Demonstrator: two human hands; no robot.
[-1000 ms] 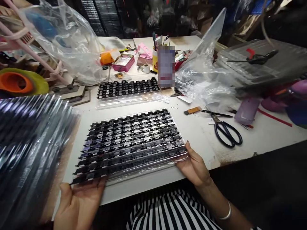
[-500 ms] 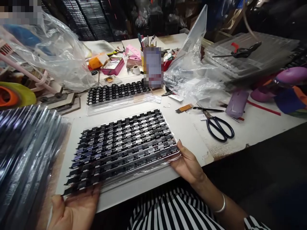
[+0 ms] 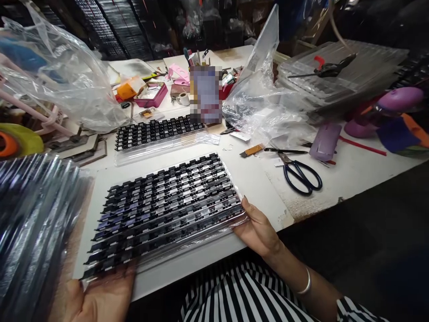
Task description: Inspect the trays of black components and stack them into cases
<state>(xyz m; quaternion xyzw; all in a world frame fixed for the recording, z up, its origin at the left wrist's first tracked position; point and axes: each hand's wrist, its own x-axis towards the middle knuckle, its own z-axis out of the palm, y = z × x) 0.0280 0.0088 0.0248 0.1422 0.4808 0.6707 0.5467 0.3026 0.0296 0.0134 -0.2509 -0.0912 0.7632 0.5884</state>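
A clear plastic tray (image 3: 167, 205) filled with rows of black toothed parts lies tilted over the front of the white table. At its near left corner, my left hand (image 3: 103, 293) grips the edge from below, with the fingers partly hidden under the tray. My right hand (image 3: 258, 228) holds the right near corner, thumb on the rim and fingers underneath. Behind it, a second tray of black parts (image 3: 161, 132) rests on the table. Stacked clear trays (image 3: 30, 223) stand at the left, close to my left hand.
Dark-handled scissors (image 3: 303, 176), an orange cutter (image 3: 252, 150) and a purple object (image 3: 325, 142) lie on the right. Crumpled plastic film (image 3: 268, 116) sits behind them. A large plastic bag (image 3: 77, 80) is at the back left, and stacked clear trays (image 3: 345, 76) are at the back right.
The view has shifted slightly, so most of the table's objects appear a little further left. Both hands keep their hold on the tray, which has hardly moved relative to the table.
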